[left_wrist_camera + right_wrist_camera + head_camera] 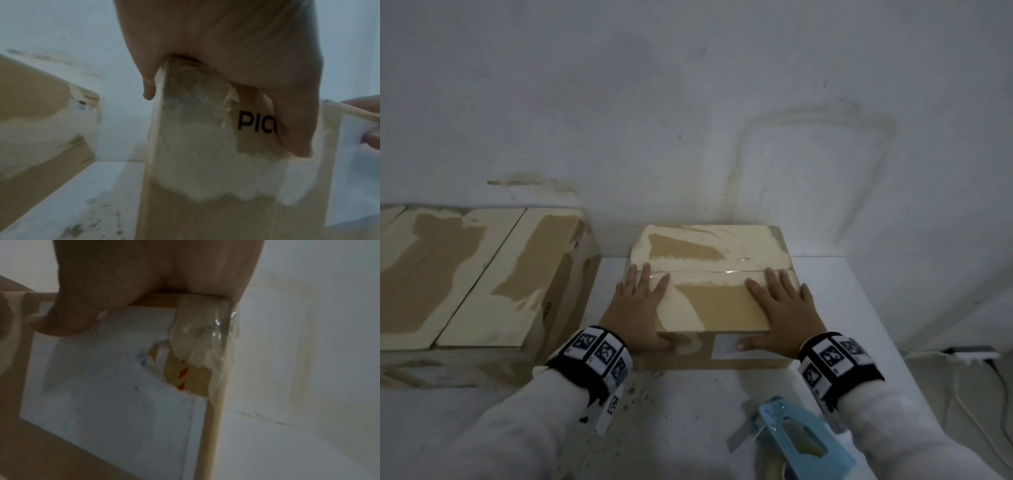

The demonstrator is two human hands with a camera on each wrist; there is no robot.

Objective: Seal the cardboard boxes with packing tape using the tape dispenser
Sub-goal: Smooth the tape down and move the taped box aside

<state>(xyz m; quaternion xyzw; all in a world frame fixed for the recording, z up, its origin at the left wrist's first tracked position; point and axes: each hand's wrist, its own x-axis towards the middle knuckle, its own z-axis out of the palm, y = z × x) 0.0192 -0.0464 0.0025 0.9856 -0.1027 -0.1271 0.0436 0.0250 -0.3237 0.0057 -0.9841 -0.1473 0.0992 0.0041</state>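
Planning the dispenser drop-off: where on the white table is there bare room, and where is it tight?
Bare: the table strip right of the small box, and the speckled patch between the sleeves in front of it. Tight: the gap between the small box and the big box, and the near right corner, where the tape dispenser lies.

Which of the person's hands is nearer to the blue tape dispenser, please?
Right. The right hand lies flat on the box, directly beyond the tape dispenser; the left hand lies further left.

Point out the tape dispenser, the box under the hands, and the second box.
tape dispenser [796,433]: head view, blue frame.
small box [717,308]: head view, near flap.
large box [479,270]: head view, top flap.
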